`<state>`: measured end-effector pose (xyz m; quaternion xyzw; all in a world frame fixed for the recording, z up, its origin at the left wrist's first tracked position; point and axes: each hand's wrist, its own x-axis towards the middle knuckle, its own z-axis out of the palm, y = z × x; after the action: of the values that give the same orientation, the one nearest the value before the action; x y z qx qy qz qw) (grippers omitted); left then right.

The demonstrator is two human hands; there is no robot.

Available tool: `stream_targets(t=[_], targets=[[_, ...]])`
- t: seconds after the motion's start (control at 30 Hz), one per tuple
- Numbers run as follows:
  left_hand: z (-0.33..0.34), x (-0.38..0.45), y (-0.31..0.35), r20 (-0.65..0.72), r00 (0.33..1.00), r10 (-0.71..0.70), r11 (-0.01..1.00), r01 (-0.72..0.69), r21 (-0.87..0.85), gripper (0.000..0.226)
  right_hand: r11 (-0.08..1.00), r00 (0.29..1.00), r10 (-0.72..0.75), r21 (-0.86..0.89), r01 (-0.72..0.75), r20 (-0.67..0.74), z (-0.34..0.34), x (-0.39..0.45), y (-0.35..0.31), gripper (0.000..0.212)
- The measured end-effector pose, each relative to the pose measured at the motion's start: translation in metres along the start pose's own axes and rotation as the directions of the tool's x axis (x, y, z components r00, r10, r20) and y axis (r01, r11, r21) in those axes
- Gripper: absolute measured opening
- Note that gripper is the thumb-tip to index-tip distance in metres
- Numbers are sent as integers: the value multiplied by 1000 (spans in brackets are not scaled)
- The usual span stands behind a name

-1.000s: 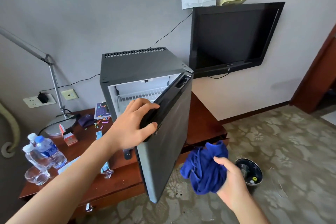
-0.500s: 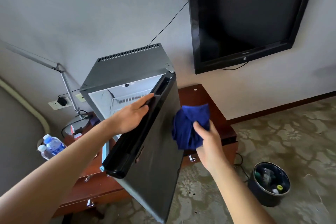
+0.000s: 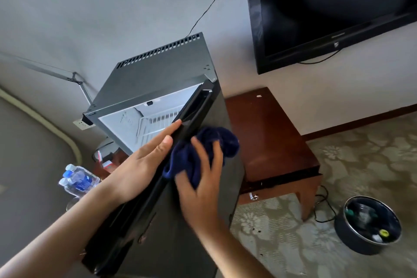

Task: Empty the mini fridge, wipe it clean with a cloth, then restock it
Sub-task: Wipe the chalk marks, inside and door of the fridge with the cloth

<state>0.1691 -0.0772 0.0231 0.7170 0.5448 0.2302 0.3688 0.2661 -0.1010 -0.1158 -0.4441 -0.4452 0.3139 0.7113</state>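
Mini fridge point(image 3: 158, 74) stands on the dark wood worktop point(image 3: 270, 133), door point(image 3: 180, 221) swung partly open, white inside and a wire shelf point(image 3: 158, 119) visible. Left hand point(image 3: 140, 165) lies flat along the inner edge of the door, fingers straight, bracing it. Right hand point(image 3: 198, 189) grips a bunched dark blue cloth point(image 3: 212, 144) and presses it on the door's outer face near the top edge; fingers blurred.

Writing: a small logo on the lower bezel of the wall TV point(image 3: 327, 7), too small to read. Blue labels on the water bottles point(image 3: 77, 181) at the left end of the worktop, print unreadable. Small red and white box point(image 3: 108, 165) near them, text unreadable.

Black bin point(image 3: 367, 225) on the patterned carpet point(image 3: 361, 165) at right, with trash inside, a cable point(image 3: 322, 207) on the floor just beside it. Desk lamp arm point(image 3: 45, 70) at left behind the fridge. Wall socket point(image 3: 81, 124) beside the fridge's left corner.

Versus a second ago: the left hand gripped the door edge with thumb wrapped, now it is flat. The cloth was held low, well apart from the door; half a second ago near it; now it touches the door. The view has closed in and tilted down, so the router above the TV is out of the picture.
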Motion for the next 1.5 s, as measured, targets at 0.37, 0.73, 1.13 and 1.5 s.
stream_targets(t=[0.37, 0.73, 1.13, 1.5], targets=[[-8, 10, -4, 24, 1000, 10, 994, -13, 110, 45, 955, 931, 296, 55, -291, -215, -20, 198, 30, 36], [-9, 16, -13, 51, 996, 72, 989, -78, 128, 44, 975, 997, -51, -217, 38, -56, 22, -88, -29, 48], [-27, -14, -5, -68, 998, 6, 889, 25, 456, 40, 854, 863, 506, -151, -498, 12, -13, -166, 81, 54], [-38, -49, -20, 5, 997, -73, 825, 57, 562, 59, 828, 882, 451, 433, -356, -137, -94, 88, 53, 27]])
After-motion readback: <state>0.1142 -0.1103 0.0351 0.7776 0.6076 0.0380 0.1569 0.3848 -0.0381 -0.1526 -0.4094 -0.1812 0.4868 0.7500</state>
